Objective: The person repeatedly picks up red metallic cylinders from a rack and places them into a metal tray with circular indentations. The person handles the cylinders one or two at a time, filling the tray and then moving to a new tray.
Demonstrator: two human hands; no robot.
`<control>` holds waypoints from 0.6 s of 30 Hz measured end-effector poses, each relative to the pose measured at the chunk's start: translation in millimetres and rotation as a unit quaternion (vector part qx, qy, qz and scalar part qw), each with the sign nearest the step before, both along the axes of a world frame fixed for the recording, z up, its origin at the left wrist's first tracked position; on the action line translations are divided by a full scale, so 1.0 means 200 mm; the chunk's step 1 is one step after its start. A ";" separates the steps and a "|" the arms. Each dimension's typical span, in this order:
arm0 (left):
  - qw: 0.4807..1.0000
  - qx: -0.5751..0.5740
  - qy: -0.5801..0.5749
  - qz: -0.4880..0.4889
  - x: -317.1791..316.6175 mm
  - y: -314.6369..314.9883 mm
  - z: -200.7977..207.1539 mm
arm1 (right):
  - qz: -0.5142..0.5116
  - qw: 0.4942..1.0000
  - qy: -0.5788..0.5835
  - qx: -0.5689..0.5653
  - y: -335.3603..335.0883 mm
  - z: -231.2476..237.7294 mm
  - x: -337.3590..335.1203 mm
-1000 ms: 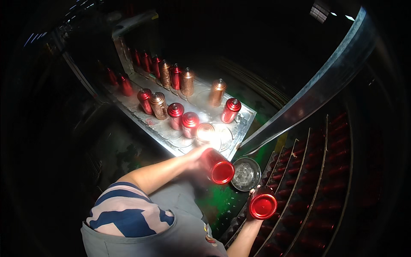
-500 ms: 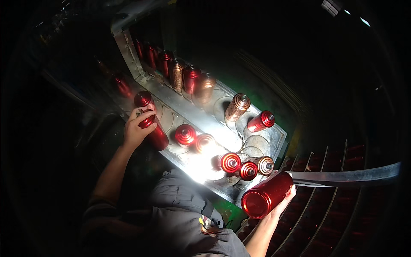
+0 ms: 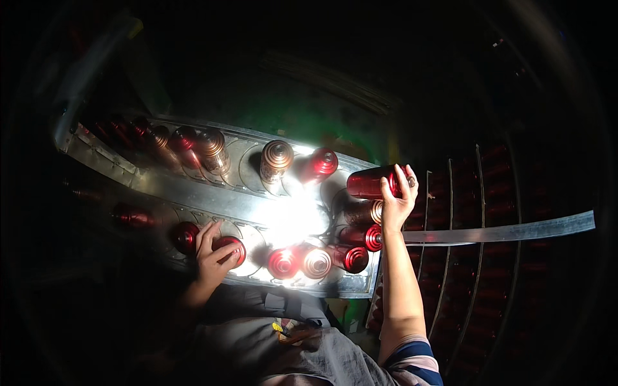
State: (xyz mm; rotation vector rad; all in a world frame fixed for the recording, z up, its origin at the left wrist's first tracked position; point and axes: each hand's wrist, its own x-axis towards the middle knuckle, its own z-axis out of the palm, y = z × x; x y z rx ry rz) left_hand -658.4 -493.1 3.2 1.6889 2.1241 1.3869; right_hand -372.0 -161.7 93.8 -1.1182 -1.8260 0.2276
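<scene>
Advanced, right fingers [image 3: 387, 187] hold a red bottle [image 3: 365, 184] beyond the metal strip [image 3: 496, 233].

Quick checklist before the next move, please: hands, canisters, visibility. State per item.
1. Right hand grip on the red canister: ok, fingers wrap its capped end.
2. That canister's base seated on the table: cannot tell from this angle.
3. Left hand contact with a second red canister: ok, fingers over its top; whether gripping cannot be told.
4. Rear copper canister upright: ok.
5. Table middle readable: not ok, bright glare washes it out.
6. Right forearm clear of the long metal strip: cannot tell, they overlap in view.
</scene>
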 end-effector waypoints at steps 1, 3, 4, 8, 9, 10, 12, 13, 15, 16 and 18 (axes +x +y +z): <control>0.999 0.008 -0.029 0.014 -0.08 0.11 0.03 | -0.036 0.999 -0.007 -0.003 0.05 -0.10 0.01; 0.996 0.034 -0.058 0.064 -0.27 0.36 0.13 | -0.068 0.997 -0.033 -0.009 0.15 -0.25 0.04; 0.992 0.055 -0.057 0.095 -0.37 0.50 0.17 | -0.075 0.995 -0.061 -0.006 0.19 -0.32 0.02; 0.988 -0.010 -0.100 0.121 -0.64 0.95 -0.08 | -0.089 0.989 -0.101 -0.054 0.19 -0.52 0.01; 0.990 -0.011 -0.059 0.128 -0.69 1.01 -0.12 | -0.083 0.990 -0.100 -0.063 0.20 -0.59 -0.01; 0.991 -0.013 -0.018 0.133 -0.75 1.05 -0.15 | -0.080 0.989 -0.098 -0.073 0.19 -0.62 -0.05; 0.980 -0.002 0.030 0.197 -0.85 1.06 -0.14 | -0.043 0.992 -0.105 -0.063 0.21 -0.67 -0.19; 0.969 -0.028 0.021 0.245 -0.88 1.05 -0.10 | -0.015 0.992 -0.099 -0.072 0.21 -0.66 -0.26; 0.964 -0.094 -0.024 0.246 -1.02 1.01 -0.10 | 0.036 0.989 -0.116 -0.085 0.23 -0.62 -0.38; 0.969 -0.068 -0.015 0.237 -1.10 0.99 -0.12 | 0.052 0.984 -0.124 -0.116 0.24 -0.59 -0.42; 0.964 -0.094 0.002 0.248 -1.13 0.98 -0.13 | 0.069 0.978 -0.150 -0.129 0.21 -0.56 -0.46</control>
